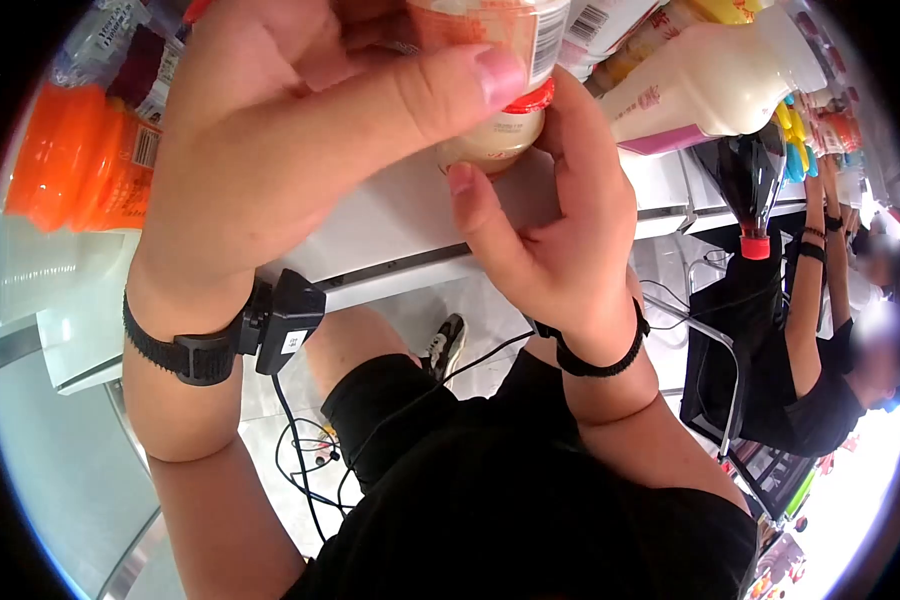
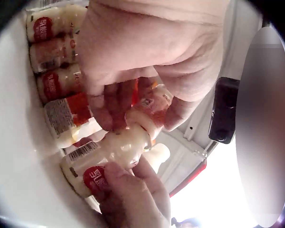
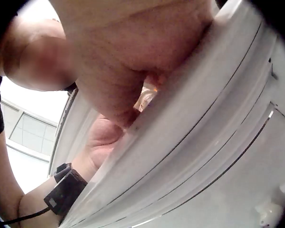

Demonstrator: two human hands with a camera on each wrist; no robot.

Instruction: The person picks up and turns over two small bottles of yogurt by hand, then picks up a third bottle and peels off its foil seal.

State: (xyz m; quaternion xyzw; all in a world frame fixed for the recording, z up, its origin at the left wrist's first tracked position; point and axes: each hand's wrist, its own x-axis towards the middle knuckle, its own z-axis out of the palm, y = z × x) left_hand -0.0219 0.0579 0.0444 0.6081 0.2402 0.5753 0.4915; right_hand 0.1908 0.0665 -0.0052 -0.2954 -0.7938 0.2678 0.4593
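Observation:
My left hand grips a small drink bottle with an orange-pink label and a barcode, its thumb along the near side. Directly below it, my right hand holds a small cream-coloured yogurt-drink bottle, thumb in front and fingers behind. A red band shows where the two bottles meet. In the left wrist view, the cream bottle bears a round red label and lies end to end with the pink-labelled bottle. The right wrist view shows mostly the hands and only a sliver of a bottle.
An orange bottle stands at the left. A large milky-white bottle and a dark bottle with a red cap lie to the right. Several small bottles line up beside my left hand. Another person sits at the right.

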